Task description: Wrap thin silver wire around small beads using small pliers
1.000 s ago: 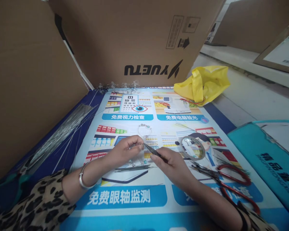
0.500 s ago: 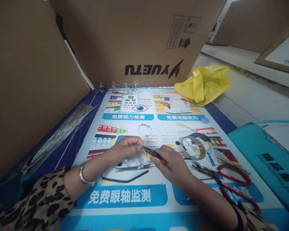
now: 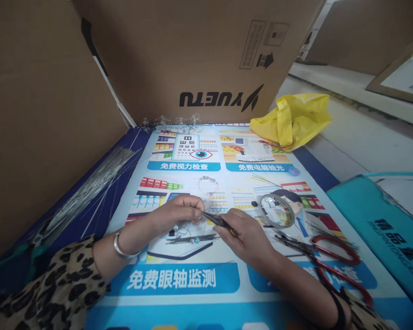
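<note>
Beaded wire (image 3: 196,239) in left hand (image 3: 184,210), over the printed sheet (image 3: 172,300).
Yellow bag (image 3: 292,120): crinkled, limp, contents hidden. Wire's thin, curved; beads round, glossy, teal and pinkish. Left fingers pinch it; right hand (image 3: 246,233) grips dark tapered pliers (image 3: 217,220), tips at left fingertips.

Leopard-print sleeves (image 3: 69,279) show — with a silver bangle (image 3: 118,248), a black band (image 3: 339,310).

"YUETU" on cardboard (image 3: 179,50), "JINGPINTONGXIE" on teal packaging (image 3: 358,201), "免费视力检查" on poster (image 3: 192,312)
</note>
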A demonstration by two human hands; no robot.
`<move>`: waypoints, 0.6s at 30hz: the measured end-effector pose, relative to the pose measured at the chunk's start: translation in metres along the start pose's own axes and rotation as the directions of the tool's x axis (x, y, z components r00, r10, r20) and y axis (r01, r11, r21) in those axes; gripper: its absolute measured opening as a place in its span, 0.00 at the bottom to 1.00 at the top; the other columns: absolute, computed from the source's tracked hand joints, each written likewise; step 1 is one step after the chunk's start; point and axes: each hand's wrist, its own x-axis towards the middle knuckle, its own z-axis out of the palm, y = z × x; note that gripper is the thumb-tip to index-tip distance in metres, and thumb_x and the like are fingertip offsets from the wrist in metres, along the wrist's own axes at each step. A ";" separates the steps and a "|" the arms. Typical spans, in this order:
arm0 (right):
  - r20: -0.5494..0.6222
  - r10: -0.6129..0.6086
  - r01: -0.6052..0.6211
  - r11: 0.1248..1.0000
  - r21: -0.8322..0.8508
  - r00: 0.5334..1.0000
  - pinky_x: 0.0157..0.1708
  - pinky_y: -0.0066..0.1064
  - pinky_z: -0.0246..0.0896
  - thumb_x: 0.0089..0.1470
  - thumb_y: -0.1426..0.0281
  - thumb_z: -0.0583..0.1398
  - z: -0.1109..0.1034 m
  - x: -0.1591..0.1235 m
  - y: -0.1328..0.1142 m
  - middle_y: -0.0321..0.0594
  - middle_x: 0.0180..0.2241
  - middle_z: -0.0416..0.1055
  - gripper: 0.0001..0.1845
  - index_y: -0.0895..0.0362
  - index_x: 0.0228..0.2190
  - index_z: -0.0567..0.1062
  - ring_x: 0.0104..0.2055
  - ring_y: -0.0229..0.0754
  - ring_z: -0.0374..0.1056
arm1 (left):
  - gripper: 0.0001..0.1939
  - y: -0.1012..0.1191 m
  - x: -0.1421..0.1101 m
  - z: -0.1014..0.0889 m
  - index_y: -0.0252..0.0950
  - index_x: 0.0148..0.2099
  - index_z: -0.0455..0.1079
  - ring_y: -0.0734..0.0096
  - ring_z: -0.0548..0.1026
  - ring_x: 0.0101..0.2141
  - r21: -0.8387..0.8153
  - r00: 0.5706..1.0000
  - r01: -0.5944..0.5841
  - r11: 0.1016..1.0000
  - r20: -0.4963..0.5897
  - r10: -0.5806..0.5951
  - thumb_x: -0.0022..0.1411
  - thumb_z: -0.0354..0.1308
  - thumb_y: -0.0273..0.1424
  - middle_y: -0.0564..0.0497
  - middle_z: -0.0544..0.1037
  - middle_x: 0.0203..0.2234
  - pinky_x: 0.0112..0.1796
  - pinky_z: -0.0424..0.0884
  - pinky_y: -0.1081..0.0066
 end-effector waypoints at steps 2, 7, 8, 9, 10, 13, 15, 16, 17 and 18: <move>-0.003 -0.004 0.004 1.000 0.000 1.000 0.28 0.28 0.53 0.57 0.62 0.52 0.001 0.000 0.000 0.40 0.27 0.66 0.13 0.57 0.28 0.69 0.30 0.39 0.61 | 0.08 -0.001 0.000 -0.001 0.33 0.24 0.63 0.82 0.52 0.16 0.001 1.000 -0.004 1.000 0.007 0.004 0.48 0.54 0.33 0.57 0.62 0.16 0.17 0.45 0.77; -0.004 -0.012 0.012 1.000 0.008 1.000 0.27 0.27 0.53 0.58 0.62 0.51 0.001 0.000 -0.001 0.39 0.26 0.66 0.14 0.57 0.27 0.68 0.29 0.38 0.61 | 0.08 -0.003 0.001 -0.002 0.33 0.25 0.63 0.82 0.52 0.16 0.006 1.000 0.014 1.000 0.008 -0.014 0.48 0.54 0.33 0.57 0.63 0.16 0.18 0.45 0.77; -0.002 -0.009 0.009 1.000 0.011 1.000 0.27 0.27 0.53 0.58 0.62 0.51 0.001 0.000 -0.001 0.38 0.26 0.65 0.14 0.57 0.27 0.68 0.29 0.37 0.61 | 0.08 -0.003 0.001 -0.002 0.33 0.25 0.63 0.82 0.52 0.16 0.005 1.000 0.009 1.000 0.010 -0.009 0.48 0.54 0.33 0.57 0.63 0.16 0.18 0.45 0.76; 0.001 -0.004 0.004 1.000 0.013 1.000 0.27 0.27 0.53 0.58 0.62 0.51 0.001 0.000 -0.001 0.38 0.25 0.65 0.14 0.57 0.26 0.67 0.29 0.37 0.61 | 0.08 -0.003 0.001 -0.002 0.33 0.25 0.63 0.82 0.52 0.16 0.004 1.000 0.005 1.000 0.012 -0.005 0.49 0.54 0.33 0.57 0.63 0.16 0.18 0.45 0.76; 0.003 0.002 -0.002 1.000 0.014 1.000 0.27 0.27 0.53 0.58 0.62 0.51 0.001 0.000 -0.001 0.38 0.25 0.65 0.14 0.57 0.26 0.67 0.28 0.37 0.61 | 0.09 -0.002 0.001 -0.002 0.32 0.25 0.63 0.82 0.52 0.16 0.005 1.000 0.004 1.000 0.012 -0.004 0.49 0.54 0.33 0.57 0.63 0.16 0.18 0.45 0.76; 0.014 0.018 -0.018 1.000 0.012 1.000 0.27 0.27 0.52 0.57 0.62 0.51 0.001 0.000 -0.001 0.38 0.25 0.65 0.14 0.56 0.26 0.67 0.28 0.37 0.61 | 0.08 -0.001 0.001 -0.002 0.32 0.25 0.63 0.83 0.51 0.15 0.008 1.000 0.017 1.000 0.002 -0.017 0.49 0.55 0.33 0.57 0.63 0.16 0.17 0.44 0.77; 0.021 0.026 -0.027 1.000 0.012 0.999 0.27 0.27 0.52 0.57 0.62 0.52 0.001 0.001 -0.001 0.37 0.25 0.65 0.14 0.56 0.26 0.67 0.29 0.37 0.61 | 0.08 -0.001 0.000 -0.001 0.33 0.24 0.63 0.83 0.51 0.15 0.011 1.000 0.029 1.000 -0.007 -0.029 0.48 0.55 0.33 0.57 0.63 0.15 0.17 0.44 0.77; 0.026 0.030 -0.031 0.999 0.014 0.999 0.27 0.27 0.52 0.57 0.62 0.52 0.001 0.001 -0.001 0.37 0.25 0.65 0.14 0.56 0.26 0.67 0.29 0.37 0.62 | 0.08 0.000 0.000 -0.001 0.33 0.24 0.63 0.83 0.51 0.15 0.012 1.000 0.029 1.000 -0.008 -0.029 0.48 0.54 0.33 0.58 0.63 0.15 0.17 0.44 0.77; 0.031 0.034 -0.035 0.999 0.016 0.999 0.27 0.27 0.52 0.57 0.62 0.52 0.001 0.001 -0.001 0.37 0.25 0.65 0.14 0.56 0.26 0.67 0.29 0.37 0.62 | 0.08 0.000 0.000 -0.001 0.33 0.24 0.63 0.83 0.51 0.15 0.012 1.000 0.030 0.999 -0.007 -0.030 0.48 0.54 0.33 0.58 0.63 0.15 0.16 0.44 0.77; 0.033 0.040 -0.040 0.999 0.018 0.999 0.27 0.27 0.52 0.57 0.61 0.52 0.001 0.001 -0.001 0.37 0.25 0.65 0.14 0.56 0.26 0.67 0.29 0.37 0.62 | 0.08 0.000 0.000 -0.001 0.33 0.24 0.63 0.83 0.51 0.15 0.014 1.000 0.031 0.999 -0.005 -0.031 0.48 0.54 0.33 0.58 0.62 0.15 0.16 0.44 0.77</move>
